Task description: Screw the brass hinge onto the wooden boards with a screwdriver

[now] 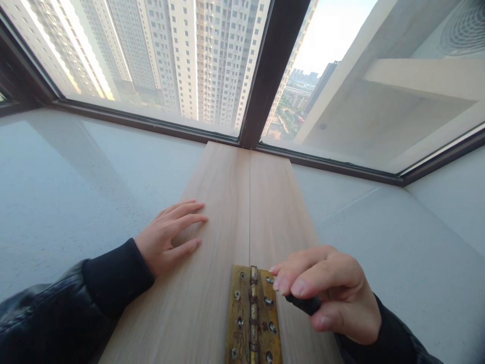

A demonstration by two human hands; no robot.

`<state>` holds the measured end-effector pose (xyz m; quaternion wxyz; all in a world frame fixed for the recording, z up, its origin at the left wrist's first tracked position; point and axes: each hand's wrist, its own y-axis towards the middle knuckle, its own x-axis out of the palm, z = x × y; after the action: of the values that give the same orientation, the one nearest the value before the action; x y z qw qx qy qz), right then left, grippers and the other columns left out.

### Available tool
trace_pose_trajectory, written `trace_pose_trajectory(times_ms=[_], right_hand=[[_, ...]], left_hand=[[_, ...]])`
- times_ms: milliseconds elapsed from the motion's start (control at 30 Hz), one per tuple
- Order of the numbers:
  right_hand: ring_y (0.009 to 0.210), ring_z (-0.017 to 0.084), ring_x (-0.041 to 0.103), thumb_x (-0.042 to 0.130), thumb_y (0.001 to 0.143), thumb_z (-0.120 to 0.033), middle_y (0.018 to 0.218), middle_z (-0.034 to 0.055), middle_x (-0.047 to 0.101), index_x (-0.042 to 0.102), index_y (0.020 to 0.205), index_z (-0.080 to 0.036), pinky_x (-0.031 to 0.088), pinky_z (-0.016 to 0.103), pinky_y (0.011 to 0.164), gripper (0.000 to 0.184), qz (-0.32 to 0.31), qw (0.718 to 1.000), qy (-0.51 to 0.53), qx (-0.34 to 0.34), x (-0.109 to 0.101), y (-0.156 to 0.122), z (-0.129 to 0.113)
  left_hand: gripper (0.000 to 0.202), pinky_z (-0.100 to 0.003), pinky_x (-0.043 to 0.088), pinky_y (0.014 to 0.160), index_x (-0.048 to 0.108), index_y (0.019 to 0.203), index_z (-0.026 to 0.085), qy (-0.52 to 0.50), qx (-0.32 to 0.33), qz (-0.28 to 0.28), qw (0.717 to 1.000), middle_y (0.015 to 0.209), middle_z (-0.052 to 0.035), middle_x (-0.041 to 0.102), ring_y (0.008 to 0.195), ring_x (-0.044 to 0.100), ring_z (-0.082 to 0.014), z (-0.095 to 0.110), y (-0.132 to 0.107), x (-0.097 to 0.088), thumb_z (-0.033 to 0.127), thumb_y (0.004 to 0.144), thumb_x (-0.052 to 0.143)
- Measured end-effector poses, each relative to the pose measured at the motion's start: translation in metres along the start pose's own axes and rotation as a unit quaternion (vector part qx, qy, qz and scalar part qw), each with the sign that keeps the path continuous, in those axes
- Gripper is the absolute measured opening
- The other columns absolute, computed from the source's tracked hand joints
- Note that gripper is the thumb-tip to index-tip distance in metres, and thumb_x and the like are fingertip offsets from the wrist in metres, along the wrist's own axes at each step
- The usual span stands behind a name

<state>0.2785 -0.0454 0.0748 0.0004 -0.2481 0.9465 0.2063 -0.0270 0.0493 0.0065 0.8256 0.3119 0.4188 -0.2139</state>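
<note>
Beneath the window frame [257, 76], pale boards [231, 212] carry the brass hinge [253, 318] at six o'clock, long axis twelve-to-six; your right fingers [316, 275] pinch a black handle [307, 304], left fingers [190, 221] spread at eight.

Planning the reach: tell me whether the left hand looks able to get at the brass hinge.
Likely yes: the left hand appears empty, and only bare board lies between it and the brass hinge. The right hand, holding a black object, is by the hinge's right edge, out of the way.
</note>
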Motion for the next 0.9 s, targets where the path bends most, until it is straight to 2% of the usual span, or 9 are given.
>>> trace_pose_trajectory(times_ms=[133, 200, 333, 400, 500, 600, 700, 800, 900], right_hand=[[0.076, 0.02, 0.067, 0.068, 0.089, -0.037, 0.083, 0.0024, 0.071, 0.07, 0.111, -0.032, 0.054, 0.047, 0.084, 0.022, -0.053, 0.995, 0.083, 0.025, 0.004, 0.002, 0.005], [0.071, 0.018, 0.062, 0.061, 0.093, -0.04, 0.074, 0.0001, 0.064, 0.069, 0.106, -0.031, 0.052, 0.047, 0.083, 0.018, -0.038, 0.993, 0.109, 0.036, 0.01, 0.002, 0.007], [0.066, 0.016, 0.048, 0.048, 0.094, -0.044, 0.069, -0.0007, 0.047, 0.062, 0.088, -0.026, 0.046, 0.036, 0.071, 0.024, 0.021, 0.993, 0.108, 0.03, 0.016, -0.002, 0.009], [0.071, 0.017, 0.048, 0.057, 0.091, -0.044, 0.076, 0.001, 0.048, 0.064, 0.082, -0.024, 0.043, 0.034, 0.07, 0.023, 0.022, 0.996, 0.086, 0.032, 0.014, -0.003, 0.009], [0.081, 0.018, 0.051, 0.07, 0.086, -0.043, 0.086, 0.0025, 0.049, 0.072, 0.091, -0.026, 0.044, 0.034, 0.076, 0.018, 0.023, 0.997, 0.062, 0.037, 0.009, -0.004, 0.007], [0.08, 0.015, 0.056, 0.075, 0.084, -0.041, 0.085, -0.0001, 0.055, 0.072, 0.104, -0.031, 0.046, 0.034, 0.087, 0.023, 0.019, 0.997, 0.076, 0.018, 0.004, -0.002, 0.007], [0.078, 0.015, 0.061, 0.077, 0.083, -0.036, 0.085, -0.0005, 0.064, 0.072, 0.107, -0.032, 0.045, 0.042, 0.098, 0.025, -0.013, 0.994, 0.106, 0.009, 0.003, 0.001, 0.009], [0.073, 0.015, 0.064, 0.072, 0.088, -0.039, 0.078, 0.0015, 0.068, 0.073, 0.108, -0.03, 0.048, 0.045, 0.094, 0.022, -0.052, 0.987, 0.154, 0.011, 0.01, 0.003, 0.014], [0.058, 0.012, 0.056, 0.058, 0.097, -0.041, 0.062, 0.0003, 0.06, 0.073, 0.1, -0.024, 0.052, 0.037, 0.077, 0.023, -0.06, 0.978, 0.199, 0.022, 0.021, 0.002, 0.018]], left_hand=[[0.035, -0.052, 0.037, 0.112, 0.06, 0.122, 0.021, 0.0, 0.001, 0.002, 1.0, 0.142, -0.0102, 0.052, 0.136, 0.042, -0.0278, 0.0, 0.0, 0.0, 0.036, 0.092, 0.049], [0.035, -0.051, 0.037, 0.111, 0.06, 0.122, 0.021, 0.0, 0.0, 0.003, 1.0, 0.142, -0.0102, 0.052, 0.136, 0.042, -0.028, 0.0, 0.0, 0.0, 0.036, 0.092, 0.05], [0.036, -0.051, 0.037, 0.111, 0.06, 0.122, 0.02, -0.003, -0.002, -0.001, 1.0, 0.141, -0.0107, 0.053, 0.135, 0.043, -0.0287, 0.001, 0.001, -0.001, 0.037, 0.091, 0.051], [0.036, -0.052, 0.037, 0.111, 0.061, 0.121, 0.02, -0.002, -0.002, 0.001, 1.0, 0.141, -0.0108, 0.053, 0.135, 0.043, -0.0291, 0.001, 0.001, -0.001, 0.037, 0.091, 0.051], [0.035, -0.051, 0.037, 0.111, 0.061, 0.121, 0.021, -0.002, -0.002, 0.005, 1.0, 0.141, -0.0103, 0.054, 0.135, 0.044, -0.0294, 0.001, 0.001, -0.001, 0.036, 0.091, 0.052], [0.036, -0.051, 0.037, 0.112, 0.06, 0.122, 0.021, -0.003, 0.001, 0.006, 1.0, 0.142, -0.0103, 0.053, 0.135, 0.043, -0.0291, 0.001, 0.001, -0.001, 0.037, 0.091, 0.051], [0.036, -0.052, 0.037, 0.111, 0.06, 0.122, 0.02, -0.002, 0.002, 0.003, 1.0, 0.142, -0.0106, 0.053, 0.136, 0.042, -0.0288, 0.001, 0.0, -0.001, 0.037, 0.092, 0.05], [0.035, -0.052, 0.037, 0.111, 0.06, 0.122, 0.021, -0.002, 0.001, 0.001, 1.0, 0.142, -0.0103, 0.052, 0.136, 0.042, -0.0287, 0.001, 0.0, -0.001, 0.037, 0.092, 0.05], [0.036, -0.052, 0.036, 0.111, 0.059, 0.123, 0.021, -0.002, 0.002, -0.003, 1.0, 0.142, -0.0103, 0.052, 0.136, 0.041, -0.0286, 0.001, 0.001, -0.001, 0.036, 0.092, 0.05]])
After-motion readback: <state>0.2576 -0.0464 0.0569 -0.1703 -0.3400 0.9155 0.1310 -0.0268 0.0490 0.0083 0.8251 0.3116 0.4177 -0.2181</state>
